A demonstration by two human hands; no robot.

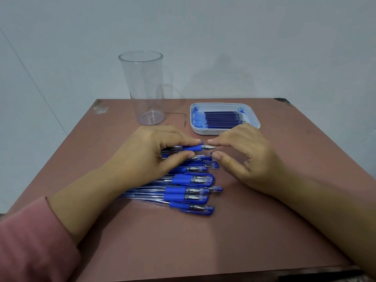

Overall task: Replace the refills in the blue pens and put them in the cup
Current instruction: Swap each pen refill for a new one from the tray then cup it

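My left hand [150,151] pinches an uncapped blue pen [193,148] by its blue grip, metal tip pointing right. Just right of that tip is my right hand [242,153], thumb and forefinger curved and apart around the point, holding nothing that I can see. Below lies a pile of several capped blue pens [189,188] on the brown table [203,241]. A tall clear plastic cup [145,86] stands at the back, left of centre, with nothing in it. A white tray [194,119] at the back right holds several dark blue refills [221,119].
The tray's inside is smeared with blue ink. A pale wall rises right behind the table. The table's far corners are chipped. A pink sleeve [30,247] covers my left forearm at the lower left.
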